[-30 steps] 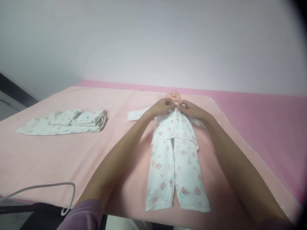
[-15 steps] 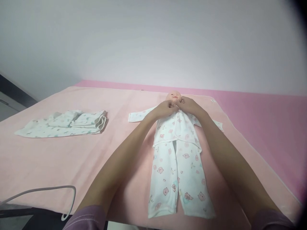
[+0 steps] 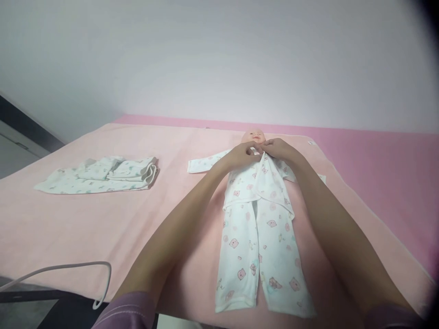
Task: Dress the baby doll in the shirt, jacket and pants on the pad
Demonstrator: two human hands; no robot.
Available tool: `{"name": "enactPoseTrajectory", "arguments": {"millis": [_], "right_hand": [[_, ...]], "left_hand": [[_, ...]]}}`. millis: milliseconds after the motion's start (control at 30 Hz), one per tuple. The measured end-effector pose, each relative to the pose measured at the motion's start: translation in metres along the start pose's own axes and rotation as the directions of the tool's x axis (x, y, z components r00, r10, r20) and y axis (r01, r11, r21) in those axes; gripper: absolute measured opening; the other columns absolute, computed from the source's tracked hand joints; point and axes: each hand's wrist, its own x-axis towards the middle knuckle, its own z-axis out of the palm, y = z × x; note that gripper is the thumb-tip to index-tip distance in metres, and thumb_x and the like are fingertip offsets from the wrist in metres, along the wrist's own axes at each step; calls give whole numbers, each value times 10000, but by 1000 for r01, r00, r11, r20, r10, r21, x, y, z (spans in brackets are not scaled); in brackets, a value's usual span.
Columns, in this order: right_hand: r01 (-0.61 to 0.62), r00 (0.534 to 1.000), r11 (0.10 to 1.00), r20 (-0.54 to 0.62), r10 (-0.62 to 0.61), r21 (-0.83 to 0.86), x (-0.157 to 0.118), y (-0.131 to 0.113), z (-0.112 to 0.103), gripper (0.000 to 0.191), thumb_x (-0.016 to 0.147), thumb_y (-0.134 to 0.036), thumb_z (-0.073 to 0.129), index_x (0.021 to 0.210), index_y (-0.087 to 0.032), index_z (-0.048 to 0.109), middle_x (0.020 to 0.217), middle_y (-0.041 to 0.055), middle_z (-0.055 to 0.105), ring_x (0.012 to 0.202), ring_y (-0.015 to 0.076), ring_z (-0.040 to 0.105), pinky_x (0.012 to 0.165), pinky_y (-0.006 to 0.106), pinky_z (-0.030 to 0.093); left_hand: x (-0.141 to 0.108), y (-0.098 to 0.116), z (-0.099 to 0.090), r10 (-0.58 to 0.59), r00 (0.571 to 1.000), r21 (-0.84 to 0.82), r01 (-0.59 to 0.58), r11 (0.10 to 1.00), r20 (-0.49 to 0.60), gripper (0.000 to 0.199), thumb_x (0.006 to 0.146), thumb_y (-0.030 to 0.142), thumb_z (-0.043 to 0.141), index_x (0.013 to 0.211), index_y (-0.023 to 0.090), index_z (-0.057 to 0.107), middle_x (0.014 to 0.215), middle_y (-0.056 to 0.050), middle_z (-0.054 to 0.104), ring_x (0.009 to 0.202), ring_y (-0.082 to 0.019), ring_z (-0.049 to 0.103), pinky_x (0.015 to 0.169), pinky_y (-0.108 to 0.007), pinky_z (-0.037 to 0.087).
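Observation:
A baby doll (image 3: 254, 135) lies on its back, dressed in a white wrap-front baby shirt (image 3: 240, 188) and matching white trousers (image 3: 240, 256), both printed with pink animal faces. My right hand (image 3: 279, 149) pinches the upper front edge of the shirt just below the doll's chin and holds the cloth raised in a fold. Beside it, my left hand (image 3: 243, 156) has its fingers curled on the shirt's neckline, its fingertips close to the right ones. The doll's neck and the fastening are largely hidden behind my fingers. One sleeve (image 3: 207, 163) lies stretched out to the left.
Folded white printed baby clothes (image 3: 103, 176) lie on the pink sheet (image 3: 171, 141) to the left. A white cable (image 3: 68, 265) loops over the near left edge. Behind the bed stands a pale wall (image 3: 219, 59) with a pink lower band.
My right hand has lifted the shirt's front edge into a peak at the neckline. My left hand has shifted slightly lower on the chest. The whole view has moved a little.

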Motion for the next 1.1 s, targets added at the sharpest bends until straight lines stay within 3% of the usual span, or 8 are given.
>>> {"name": "enactPoseTrajectory", "arguments": {"millis": [133,300,400,567,733,900,1000,1100], "right_hand": [[-10,999,999,-34,11,33,-1,0,2,418,802,-508,978,770,-195,704,625,-19,553,668,159,513,622,287,350],[-7,999,996,-45,10,84,-3,2,5,385,823,-502,957,798,-194,728,698,-4,636,710,166,550,645,285,389],[8,999,992,-43,-2,124,-3,5,6,361,821,-496,966,864,-192,775,777,10,702,750,174,586,663,282,407],[44,998,984,-55,-35,172,-5,6,8,318,812,-447,983,911,-193,818,895,32,777,824,190,642,703,285,445],[24,1000,978,-22,-20,206,-2,10,6,248,834,-387,952,966,-201,854,937,36,798,819,180,642,726,287,460],[70,997,979,7,-72,192,4,15,4,197,872,-380,894,894,-191,841,875,27,765,806,176,611,723,281,446],[78,996,983,28,-84,166,6,16,3,200,892,-405,875,929,-210,849,894,8,765,826,170,606,732,272,435],[71,997,986,21,-75,151,4,16,3,210,919,-414,856,957,-207,852,937,19,779,851,175,613,734,269,434]], "left_hand": [[0,5,1,-25,999,-20,24,1000,-29,182,994,303,717,1157,233,759,898,-6,590,746,-136,529,684,-243,406],[5,8,2,-126,990,-168,114,979,-62,94,1062,267,661,1061,177,687,927,-28,635,743,-131,557,689,-241,434],[6,8,4,-139,985,-191,119,974,-98,245,1109,300,620,895,183,585,833,-20,617,664,-117,503,666,-243,425],[10,9,6,-183,969,-156,157,975,-167,302,1080,256,648,795,181,585,745,-17,622,620,-116,503,654,-250,408],[33,4,1,-213,949,32,226,974,-231,438,1030,228,638,608,197,526,583,-20,556,525,-133,451,612,-309,354],[39,0,4,-191,935,50,215,975,-300,367,991,301,733,668,198,593,629,-36,650,584,-161,547,652,-300,400],[35,-2,3,-194,942,10,204,979,-274,313,978,316,753,717,193,632,661,-31,679,567,-152,555,662,-289,428],[33,-1,-1,-209,952,23,220,975,-223,394,985,345,763,658,186,611,598,-13,621,494,-114,453,613,-278,386]]}}
